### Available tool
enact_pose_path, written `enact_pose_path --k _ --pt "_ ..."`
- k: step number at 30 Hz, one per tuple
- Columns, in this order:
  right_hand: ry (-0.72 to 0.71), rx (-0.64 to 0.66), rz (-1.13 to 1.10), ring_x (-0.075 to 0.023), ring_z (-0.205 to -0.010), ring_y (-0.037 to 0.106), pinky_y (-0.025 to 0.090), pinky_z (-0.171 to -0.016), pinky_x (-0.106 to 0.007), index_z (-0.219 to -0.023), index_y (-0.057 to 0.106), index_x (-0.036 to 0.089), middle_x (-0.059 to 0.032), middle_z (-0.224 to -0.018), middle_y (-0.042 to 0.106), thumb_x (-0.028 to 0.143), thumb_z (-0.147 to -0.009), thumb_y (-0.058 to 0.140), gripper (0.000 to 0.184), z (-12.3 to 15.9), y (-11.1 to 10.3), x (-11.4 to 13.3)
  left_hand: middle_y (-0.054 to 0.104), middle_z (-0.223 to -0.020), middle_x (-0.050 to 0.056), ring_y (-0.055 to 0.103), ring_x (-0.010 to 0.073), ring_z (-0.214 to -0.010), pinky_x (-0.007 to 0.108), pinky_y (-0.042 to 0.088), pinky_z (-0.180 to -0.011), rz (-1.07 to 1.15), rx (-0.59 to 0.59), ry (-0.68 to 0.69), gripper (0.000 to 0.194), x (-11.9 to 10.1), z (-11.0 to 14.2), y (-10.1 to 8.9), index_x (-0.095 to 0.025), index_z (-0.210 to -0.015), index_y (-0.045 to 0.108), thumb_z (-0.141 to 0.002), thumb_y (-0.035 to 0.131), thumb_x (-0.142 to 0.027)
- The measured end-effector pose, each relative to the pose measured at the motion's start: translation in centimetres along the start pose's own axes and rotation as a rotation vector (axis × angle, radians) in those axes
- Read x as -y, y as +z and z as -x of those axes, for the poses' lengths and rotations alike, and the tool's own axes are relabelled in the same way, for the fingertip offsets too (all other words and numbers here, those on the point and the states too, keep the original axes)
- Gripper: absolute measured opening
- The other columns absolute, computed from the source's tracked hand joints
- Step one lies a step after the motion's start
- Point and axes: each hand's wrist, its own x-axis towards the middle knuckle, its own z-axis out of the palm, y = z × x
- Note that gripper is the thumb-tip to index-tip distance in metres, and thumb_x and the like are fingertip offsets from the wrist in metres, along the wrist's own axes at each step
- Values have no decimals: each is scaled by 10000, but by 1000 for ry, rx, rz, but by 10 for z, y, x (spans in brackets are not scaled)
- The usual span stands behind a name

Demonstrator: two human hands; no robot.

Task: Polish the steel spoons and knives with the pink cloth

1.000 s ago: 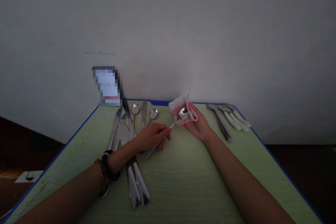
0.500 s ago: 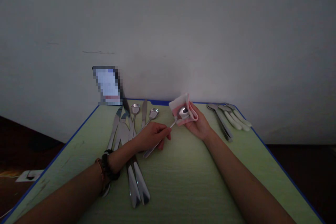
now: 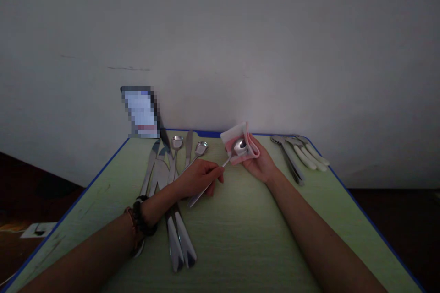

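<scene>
One spoon (image 3: pixel 239 147): handle pinched in my left hand (image 3: pixel 201 177), bowl against folded cloth (image 3: pixel 233 138) gripped by my right hand (image 3: pixel 260 161). Knives (image 3: pixel 162 171) lie on table (image 3: pixel 240 233), left side.

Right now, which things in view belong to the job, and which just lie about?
Job in hand:
- metal spoon, held by left hand
- pink-and-white cloth, in right hand

Seemingly lying about:
- table knives
- square-bowled spoons
- stacked spoons
- white-handled cutlery
- phone, screen blurred
</scene>
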Motion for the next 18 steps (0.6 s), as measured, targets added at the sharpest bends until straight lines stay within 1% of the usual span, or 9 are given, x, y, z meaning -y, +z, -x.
enact_pose_path --k 3,6,9,13,15,18 --pt "1 -12 -4 -132 -688 624 517 -600 -252 -857 630 180 -1 -768 676 375 -845 535 217 0 1 0 505 -373 -74 482 92 -350 184 356 -413 9 0 -3 327 0 0 0 -167 -692 585 -868 409 -379" --pt "-12 -6 9 -132 -675 610 516 -589 -255 -833 640 182 2 -759 670 389 -815 574 218 1 1 0 506 -374 -74 483 92 -351 184 362 -414 10 2 -2 324 0 0 0 -167 -689 583 -867 411 -376" --pt "-18 1 81 -138 -670 592 507 -561 -254 -816 655 167 -12 -763 665 395 -749 651 237 1 -1 -3 502 -369 -74 478 93 -349 185 365 -414 13 2 4 319 0 0 0 -169 -685 581 -865 416 -373" --pt "-56 41 213 -122 -678 559 474 -557 -222 -815 664 148 -27 -786 655 315 -676 731 227 2 -4 -7 499 -366 -73 475 93 -347 183 354 -411 32 12 0 315 -2 1 0 -169 -677 577 -858 418 -372" --pt "-75 58 253 -111 -679 548 457 -571 -211 -812 660 149 -24 -788 648 296 -667 741 222 3 -3 -7 503 -371 -71 474 90 -349 182 349 -416 31 9 -3 316 -3 1 1 -167 -673 577 -854 419 -372" --pt "-100 62 307 -96 -637 524 425 -559 -209 -791 650 148 -13 -751 633 327 -677 734 228 4 0 -7 515 -381 -69 462 84 -347 180 342 -418 24 13 4 317 -2 0 1 -164 -677 581 -852 423 -376"
